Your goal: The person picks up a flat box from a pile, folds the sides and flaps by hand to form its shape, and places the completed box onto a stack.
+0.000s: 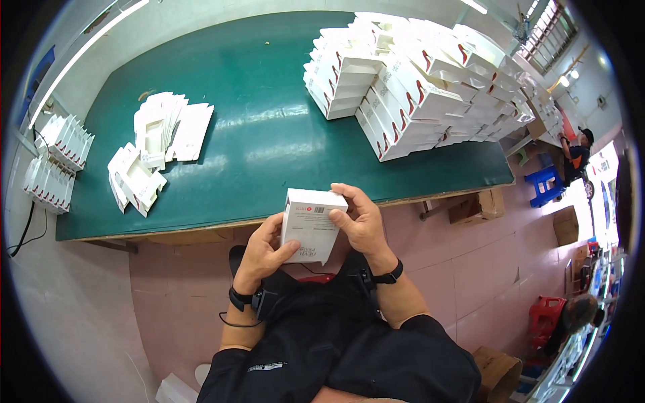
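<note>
While white boxes point(50, 183) stand stacked at the left edge, the flat card pieces point(191, 134) to their right on the green table point(255, 148) look not yet folded. Near the table's front edge, the left hand point(263, 250) and right hand point(361, 227) clasp a white carton point(312, 228), apparently formed. The far-right box stack point(416, 87) seems finished.

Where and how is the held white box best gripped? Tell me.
The white box is probably best gripped by its two long sides, from left and right together. It is rectangular and narrow enough: the left hand grips low on its left, the right hand at its upper right, both thumbs across the printed face.
</note>
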Available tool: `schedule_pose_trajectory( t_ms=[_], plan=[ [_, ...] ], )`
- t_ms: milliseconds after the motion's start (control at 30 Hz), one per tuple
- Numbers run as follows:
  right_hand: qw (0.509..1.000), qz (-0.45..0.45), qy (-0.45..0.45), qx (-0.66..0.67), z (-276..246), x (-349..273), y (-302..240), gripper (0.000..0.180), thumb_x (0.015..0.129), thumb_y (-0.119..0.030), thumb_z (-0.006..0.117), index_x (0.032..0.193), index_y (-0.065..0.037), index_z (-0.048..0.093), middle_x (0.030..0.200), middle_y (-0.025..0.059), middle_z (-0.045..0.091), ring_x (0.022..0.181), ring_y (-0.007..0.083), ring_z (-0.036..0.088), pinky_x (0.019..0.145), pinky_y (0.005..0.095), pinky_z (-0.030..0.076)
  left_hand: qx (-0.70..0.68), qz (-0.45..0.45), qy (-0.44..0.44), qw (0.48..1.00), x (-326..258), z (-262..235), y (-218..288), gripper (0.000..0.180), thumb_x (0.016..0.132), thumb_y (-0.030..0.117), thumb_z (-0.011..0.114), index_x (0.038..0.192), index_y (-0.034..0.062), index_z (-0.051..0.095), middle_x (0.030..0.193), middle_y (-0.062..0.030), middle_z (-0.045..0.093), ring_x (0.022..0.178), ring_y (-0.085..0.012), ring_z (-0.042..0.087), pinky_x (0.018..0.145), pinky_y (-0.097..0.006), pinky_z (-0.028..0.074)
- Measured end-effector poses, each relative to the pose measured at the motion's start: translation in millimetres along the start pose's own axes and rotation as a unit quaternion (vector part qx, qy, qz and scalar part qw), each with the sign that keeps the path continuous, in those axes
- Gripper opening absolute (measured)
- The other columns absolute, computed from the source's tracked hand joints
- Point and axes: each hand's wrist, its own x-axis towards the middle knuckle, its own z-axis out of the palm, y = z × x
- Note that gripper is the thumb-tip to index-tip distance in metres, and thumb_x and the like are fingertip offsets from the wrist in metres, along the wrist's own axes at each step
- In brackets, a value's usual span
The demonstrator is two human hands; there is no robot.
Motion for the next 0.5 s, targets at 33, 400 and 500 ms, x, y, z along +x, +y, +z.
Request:
schedule_pose_trajectory(
  t_ms=[33,400,500],
  plan=[
    [1.0,-0.003,0.002,-0.002,-1,1,-2,0.047,0.098,-0.014,0.076,0.139,0.0,0.058,0.125,0.0087,0.066,0.116,0.0149,0.063,0.097,0.0297,0.054,0.025,0.0,0.021,0.999,-1,-1,1,0.066,0.09,0.013,0.082,0.146,-0.0016,0.051,0.129,-0.0124,0.065,0.12,-0.0195,0.062,0.104,-0.034,0.05],
    [0.918,-0.161,-0.159,-0.326,-2,18,-72,0.079,0.077,-0.039,0.091,0.141,-0.006,0.06,0.143,0.0177,0.057,0.129,0.0334,0.06,0.105,0.0417,0.05,0.399,0.169,0.074,0.898,-6,11,64,0.055,0.076,0.002,0.084,0.129,0.0064,0.069,0.12,-0.0102,0.068,0.113,-0.0278,0.065,0.097,-0.039,0.052],
    [0.916,-0.158,-0.165,-0.329,3,20,-77,0.077,0.076,-0.037,0.092,0.139,-0.005,0.061,0.143,0.019,0.057,0.13,0.0353,0.058,0.106,0.0434,0.049,0.493,0.232,0.075,0.835,-3,5,67,0.053,0.075,0.002,0.084,0.126,0.0085,0.071,0.118,-0.0108,0.068,0.114,-0.0318,0.064,0.097,-0.042,0.051]
  ],
)
